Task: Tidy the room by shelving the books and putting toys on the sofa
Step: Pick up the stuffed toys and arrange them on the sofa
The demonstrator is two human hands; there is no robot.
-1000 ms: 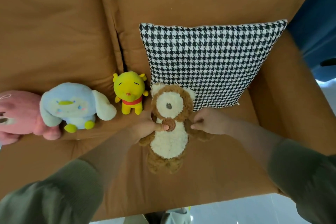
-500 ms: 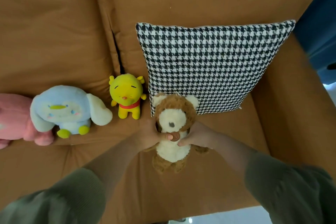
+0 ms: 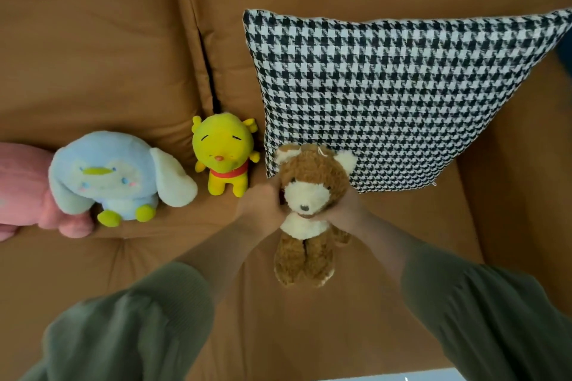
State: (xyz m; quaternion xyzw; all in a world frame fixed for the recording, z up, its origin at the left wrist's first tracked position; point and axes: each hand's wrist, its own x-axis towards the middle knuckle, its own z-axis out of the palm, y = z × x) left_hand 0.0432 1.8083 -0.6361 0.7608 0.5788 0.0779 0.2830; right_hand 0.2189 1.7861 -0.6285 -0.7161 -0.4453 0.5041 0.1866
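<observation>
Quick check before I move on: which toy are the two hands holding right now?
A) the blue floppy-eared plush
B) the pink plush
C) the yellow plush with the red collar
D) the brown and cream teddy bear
D: the left hand and the right hand both grip the brown and cream teddy bear around its neck, in front of the houndstooth pillow.

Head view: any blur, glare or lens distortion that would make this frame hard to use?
Head view: soft, even light, no glare on the sofa; the brown bear, left hand and right hand are sharp enough to read; the left sleeve in the foreground is smeared; the houndstooth pillow looks skewed by the wide-angle lens.
</observation>
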